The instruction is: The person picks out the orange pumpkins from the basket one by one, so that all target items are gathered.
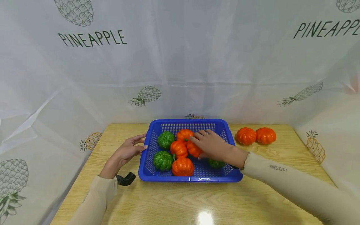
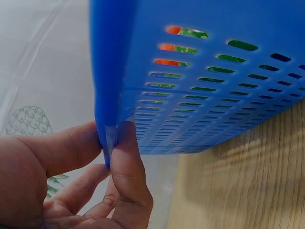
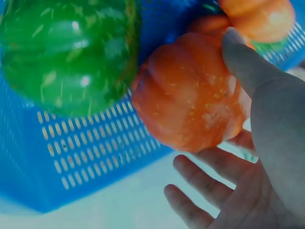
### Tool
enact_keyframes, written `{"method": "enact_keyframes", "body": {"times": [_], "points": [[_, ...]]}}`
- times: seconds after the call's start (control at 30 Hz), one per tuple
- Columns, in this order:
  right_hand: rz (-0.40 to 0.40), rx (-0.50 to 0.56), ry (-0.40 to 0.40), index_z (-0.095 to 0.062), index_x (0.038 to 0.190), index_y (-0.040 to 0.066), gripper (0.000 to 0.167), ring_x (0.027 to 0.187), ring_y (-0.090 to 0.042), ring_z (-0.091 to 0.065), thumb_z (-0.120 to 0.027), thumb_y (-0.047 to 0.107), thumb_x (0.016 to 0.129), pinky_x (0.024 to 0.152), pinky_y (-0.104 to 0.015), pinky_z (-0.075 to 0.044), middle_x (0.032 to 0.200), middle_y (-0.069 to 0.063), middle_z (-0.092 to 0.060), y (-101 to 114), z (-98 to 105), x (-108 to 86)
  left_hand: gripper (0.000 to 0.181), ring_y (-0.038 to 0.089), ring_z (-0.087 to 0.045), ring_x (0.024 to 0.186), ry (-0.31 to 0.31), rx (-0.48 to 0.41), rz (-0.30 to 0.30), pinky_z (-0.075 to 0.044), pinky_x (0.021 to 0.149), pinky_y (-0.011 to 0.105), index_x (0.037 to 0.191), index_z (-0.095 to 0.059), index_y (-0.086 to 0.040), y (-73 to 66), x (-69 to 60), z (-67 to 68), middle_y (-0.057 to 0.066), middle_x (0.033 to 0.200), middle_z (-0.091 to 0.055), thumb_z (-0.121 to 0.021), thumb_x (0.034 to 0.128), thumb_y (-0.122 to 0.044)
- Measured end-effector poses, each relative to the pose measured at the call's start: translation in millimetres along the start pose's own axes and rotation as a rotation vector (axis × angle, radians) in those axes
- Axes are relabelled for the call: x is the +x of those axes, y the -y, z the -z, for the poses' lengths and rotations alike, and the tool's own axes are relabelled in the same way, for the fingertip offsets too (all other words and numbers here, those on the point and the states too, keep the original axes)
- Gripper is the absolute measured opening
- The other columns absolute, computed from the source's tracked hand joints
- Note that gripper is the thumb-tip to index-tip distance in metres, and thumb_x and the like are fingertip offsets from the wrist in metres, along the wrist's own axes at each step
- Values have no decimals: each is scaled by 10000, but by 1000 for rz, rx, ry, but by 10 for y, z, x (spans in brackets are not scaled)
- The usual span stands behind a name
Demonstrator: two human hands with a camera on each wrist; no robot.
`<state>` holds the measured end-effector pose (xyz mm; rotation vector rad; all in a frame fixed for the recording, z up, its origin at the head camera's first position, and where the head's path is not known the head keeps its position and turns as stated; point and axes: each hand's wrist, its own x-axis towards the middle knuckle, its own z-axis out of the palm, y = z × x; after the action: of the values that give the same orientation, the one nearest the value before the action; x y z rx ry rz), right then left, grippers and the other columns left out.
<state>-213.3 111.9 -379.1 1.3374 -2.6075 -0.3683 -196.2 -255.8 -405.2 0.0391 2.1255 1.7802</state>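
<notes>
A blue plastic basket [image 1: 191, 179] stands on the table, with several small orange and green pumpkins inside. At its left side my left hand [image 1: 129, 150] pinches the rim; the left wrist view shows thumb and fingers on either side of the blue edge [image 2: 107, 95]. My right hand [image 1: 212, 145] reaches into the basket and grips an orange pumpkin [image 3: 190, 95], thumb on one side and fingers at the other. Beside it lies a green pumpkin [image 3: 71, 57]. More orange pumpkins [image 1: 182, 167] sit in the middle, with green ones [image 1: 163, 160] at the left.
Two orange pumpkins [image 1: 246, 136] [image 1: 266, 135] lie side by side on the wooden table [image 1: 168, 203], right of the basket. Behind the table hangs a white sheet [image 1: 182, 62] printed with pineapples. A black wrist mount [image 1: 126, 179] sits by the left wrist.
</notes>
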Motion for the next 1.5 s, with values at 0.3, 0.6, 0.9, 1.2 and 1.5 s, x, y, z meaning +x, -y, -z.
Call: {"method": "enact_keyframes", "body": {"times": [0.3,0.6,0.9,1.2,1.5], "points": [[-17,55,-160,-536,1530,72,869,1281,-333,-598,-807,558,863,1058,-504,-528,1394,-112,-631,-95,157,-278,686,106,-696,921,-10,1,14,-598,852,313,1677,-241,-11,21,27,6,335,1580,-372,-569,1075,-2],[-15,55,-283,-487,1571,39,947,1276,-336,-601,-831,537,843,1069,-514,-508,1400,-123,-642,-152,185,-573,696,92,-695,918,-6,9,11,-592,857,312,1681,-234,-20,18,2,4,339,1585,-351,-572,1073,0],[-10,15,-352,-483,1553,46,979,1291,-338,-602,-858,547,800,1065,-529,-518,1453,-136,-624,-183,183,-795,696,86,-695,927,-1,13,11,-593,859,294,1682,-222,-15,-3,-5,-5,347,1592,-339,-563,1075,1],[-15,72,-394,-447,1581,49,805,1356,-352,-576,-463,639,1035,1112,-565,-458,1523,-137,-583,-183,178,-986,684,85,-695,900,-11,23,15,-593,855,305,1681,-237,-21,6,6,-2,334,1564,-371,-557,1076,9],[-95,48,-503,-515,1536,55,843,1241,-354,-609,-246,704,1069,1081,-546,-443,1404,-141,-642,-263,197,-1196,691,97,-695,922,-5,31,12,-595,868,312,1681,-237,-20,18,9,7,328,1562,-374,-566,1074,1]]}}
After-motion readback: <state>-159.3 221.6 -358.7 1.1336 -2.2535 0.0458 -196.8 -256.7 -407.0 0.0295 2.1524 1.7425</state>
